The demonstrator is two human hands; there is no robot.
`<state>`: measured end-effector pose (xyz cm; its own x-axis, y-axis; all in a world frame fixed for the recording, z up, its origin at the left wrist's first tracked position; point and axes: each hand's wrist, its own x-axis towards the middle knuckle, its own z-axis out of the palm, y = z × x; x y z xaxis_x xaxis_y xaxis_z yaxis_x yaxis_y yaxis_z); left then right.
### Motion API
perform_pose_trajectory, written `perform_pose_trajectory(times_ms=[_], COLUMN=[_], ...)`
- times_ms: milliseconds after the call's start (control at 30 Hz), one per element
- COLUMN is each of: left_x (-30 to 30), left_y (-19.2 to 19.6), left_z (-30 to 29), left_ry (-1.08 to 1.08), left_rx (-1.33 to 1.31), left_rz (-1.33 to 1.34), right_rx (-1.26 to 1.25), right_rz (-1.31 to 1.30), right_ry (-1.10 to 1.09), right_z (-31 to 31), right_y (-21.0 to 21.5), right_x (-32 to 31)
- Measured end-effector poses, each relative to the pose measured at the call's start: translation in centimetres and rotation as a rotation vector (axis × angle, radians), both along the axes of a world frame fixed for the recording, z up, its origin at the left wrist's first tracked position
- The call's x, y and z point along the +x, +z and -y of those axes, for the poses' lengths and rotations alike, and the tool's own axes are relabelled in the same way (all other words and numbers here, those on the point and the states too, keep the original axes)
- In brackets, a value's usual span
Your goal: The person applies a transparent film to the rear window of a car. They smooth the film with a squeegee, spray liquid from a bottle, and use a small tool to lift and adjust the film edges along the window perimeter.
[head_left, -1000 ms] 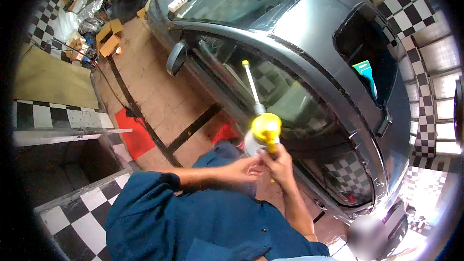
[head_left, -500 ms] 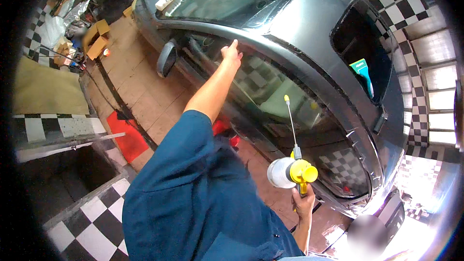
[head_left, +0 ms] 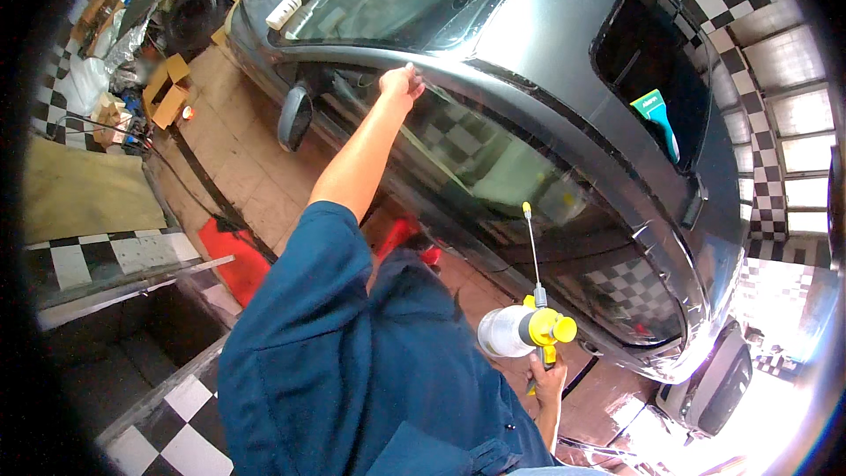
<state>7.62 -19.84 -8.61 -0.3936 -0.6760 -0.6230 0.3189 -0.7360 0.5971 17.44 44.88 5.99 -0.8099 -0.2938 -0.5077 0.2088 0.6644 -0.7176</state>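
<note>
Reading the view as a dial with twelve at the top, the left hand (head_left: 403,84) is out almost at twelve, its arm reaching up from a dark blue sleeve (head_left: 304,269). Its fingers are curled in at the upper edge of the front side window (head_left: 454,143) of a dark grey car (head_left: 529,26); I cannot tell whether they are pinched on anything there, or whether they touch the glass or the frame. The right hand (head_left: 548,379) is near five o'clock, its fingers wrapped around the grip of a yellow-headed sprayer (head_left: 503,332), which sits just inside it between four and five. The sprayer's clear bottle points toward nine, its round yellow cap toward three, and its thin wand (head_left: 533,247) toward twelve, ending in a yellow tip that overlaps the car's side glass in this view. The car fills the dial from about eleven round to four, with its side mirror (head_left: 296,116) at ten. A white bottle (head_left: 289,7) lies by the windscreen at eleven, and a turquoise tool (head_left: 659,123) rests at two by the dark roof panel (head_left: 639,44). Toward ten are an open cardboard box (head_left: 167,92) and a black tyre (head_left: 196,21). Chequered tiles (head_left: 185,398) show between seven and eight.
</note>
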Motion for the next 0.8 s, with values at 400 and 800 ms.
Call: perform_pose_trajectory(times_ms=[400, 800], left_x=[-1.6, -2.2], left_y=[6.5, 7.2], left_z=[-2.2, -5.7], left_ry=[0.045, -0.131], left_rx=[-0.032, -0.042], left_rz=[-0.143, -0.302], right_rx=[-0.195, -0.494], right_rz=[0.005, 0.311], right_ry=[0.017, -0.161], right_z=[3.3, 12.2], right_y=[-1.5, 4.6], right_x=[1.2, 1.6])
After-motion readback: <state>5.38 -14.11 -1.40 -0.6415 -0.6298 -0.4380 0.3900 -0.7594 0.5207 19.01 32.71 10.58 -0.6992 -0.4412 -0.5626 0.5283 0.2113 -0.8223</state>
